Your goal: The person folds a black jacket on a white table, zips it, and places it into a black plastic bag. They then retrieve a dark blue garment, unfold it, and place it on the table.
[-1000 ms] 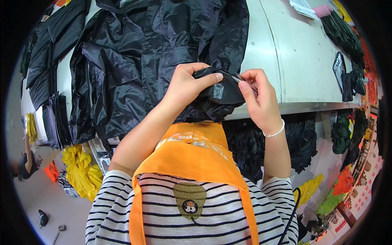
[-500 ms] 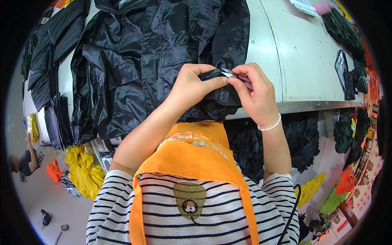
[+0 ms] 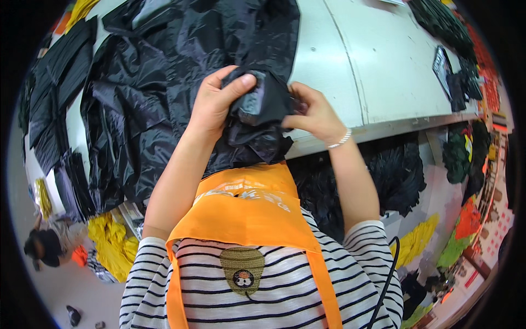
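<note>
A shiny black jacket [image 3: 139, 118] is spread over the white table, its near right part bunched up in front of me. My left hand [image 3: 215, 101] is closed on a gathered end of it, thumb pressed on top, where a grey inner side [image 3: 252, 98] shows. At the right edge of this bunch is my right hand [image 3: 316, 115], its fingers slightly blurred. Thread snips [image 3: 299, 105] with a dark purplish handle sit in its palm, mostly hidden; their blades are out of sight behind fingers and cloth.
Folded black garments [image 3: 60, 88] lie at the table's left. More dark cloth [image 3: 378, 175] hangs below the table edge [image 3: 383, 130]. Yellow cloth [image 3: 112, 238] is heaped at lower left, near another person [image 3: 46, 247]. A dark strip of fabric [image 3: 452, 82] lies at the right.
The hands have moved apart, and the left has raised and turned the bunched cloth so its grey inside shows. The snips' pale tips, visible before, are hidden. The view has shifted right.
</note>
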A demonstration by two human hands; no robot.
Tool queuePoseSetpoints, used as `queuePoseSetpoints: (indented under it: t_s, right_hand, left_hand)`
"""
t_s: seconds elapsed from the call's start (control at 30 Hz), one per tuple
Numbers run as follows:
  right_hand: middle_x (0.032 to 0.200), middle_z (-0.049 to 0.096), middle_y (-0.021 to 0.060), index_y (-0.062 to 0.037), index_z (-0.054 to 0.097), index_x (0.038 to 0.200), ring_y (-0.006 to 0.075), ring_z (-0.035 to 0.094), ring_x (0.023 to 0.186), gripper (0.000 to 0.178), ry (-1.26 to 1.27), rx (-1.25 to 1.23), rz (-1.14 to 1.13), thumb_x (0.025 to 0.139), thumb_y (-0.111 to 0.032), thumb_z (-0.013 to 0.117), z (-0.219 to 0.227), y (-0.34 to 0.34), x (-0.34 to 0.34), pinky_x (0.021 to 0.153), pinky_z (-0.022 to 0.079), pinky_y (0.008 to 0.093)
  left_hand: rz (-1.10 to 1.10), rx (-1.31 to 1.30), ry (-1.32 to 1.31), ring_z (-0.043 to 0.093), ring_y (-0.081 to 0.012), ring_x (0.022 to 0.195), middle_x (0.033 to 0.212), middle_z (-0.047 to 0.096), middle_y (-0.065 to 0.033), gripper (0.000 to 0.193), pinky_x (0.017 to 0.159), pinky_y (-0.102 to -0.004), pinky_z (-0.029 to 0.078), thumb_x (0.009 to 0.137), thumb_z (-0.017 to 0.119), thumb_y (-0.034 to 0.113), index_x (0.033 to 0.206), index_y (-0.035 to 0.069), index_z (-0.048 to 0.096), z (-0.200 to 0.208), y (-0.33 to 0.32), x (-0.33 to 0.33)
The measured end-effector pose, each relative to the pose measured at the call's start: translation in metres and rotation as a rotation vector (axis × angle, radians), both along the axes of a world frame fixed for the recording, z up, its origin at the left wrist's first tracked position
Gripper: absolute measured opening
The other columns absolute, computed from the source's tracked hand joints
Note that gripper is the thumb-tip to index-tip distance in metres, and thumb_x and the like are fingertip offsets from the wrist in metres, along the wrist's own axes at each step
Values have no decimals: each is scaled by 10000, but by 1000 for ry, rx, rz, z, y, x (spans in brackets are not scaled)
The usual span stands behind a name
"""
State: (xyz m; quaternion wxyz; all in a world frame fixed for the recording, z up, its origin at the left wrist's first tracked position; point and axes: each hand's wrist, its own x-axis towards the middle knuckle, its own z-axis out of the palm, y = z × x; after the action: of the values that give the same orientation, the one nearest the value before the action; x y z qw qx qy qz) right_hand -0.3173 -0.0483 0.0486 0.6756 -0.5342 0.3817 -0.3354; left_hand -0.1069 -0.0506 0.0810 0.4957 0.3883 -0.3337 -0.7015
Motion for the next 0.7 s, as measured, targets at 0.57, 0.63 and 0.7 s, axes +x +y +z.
queuePoseSetpoints:
  t_s: [0.57, 0.63, 0.7]
  right_hand:
    - [645, 562, 148, -23, 523, 742, 210, 547, 563, 243, 138, -378, -300, 730, -141, 735, 17, 46, 75, 580, 461, 313]
    - [672, 574, 143, -26, 532, 739, 310, 569, 571, 144, 334, -681, -774, 692, -61, 663, -16, 15, 49, 546, 459, 376]
    - [664, 536, -6, -58, 526, 699, 84, 490, 597, 141, -309, -99, -1070, 817, 16, 499, -8, -15, 10, 547, 438, 273]
  left_hand:
    - [346, -117, -354, 487, -53, 593, 663, 551, 9, 91, 522, -190, 374, 777, 522, 28, 719, 44, 591, -43, -52, 0]
    - [129, -119, -710, 434, -39, 564, 592, 488, 61, 131, 481, -220, 341, 774, 604, 78, 655, 30, 575, -18, -9, -33]
    - [-119, -446, -763, 396, -47, 555, 582, 448, 11, 249, 476, -246, 354, 725, 708, 96, 655, 4, 488, -4, 40, -58]
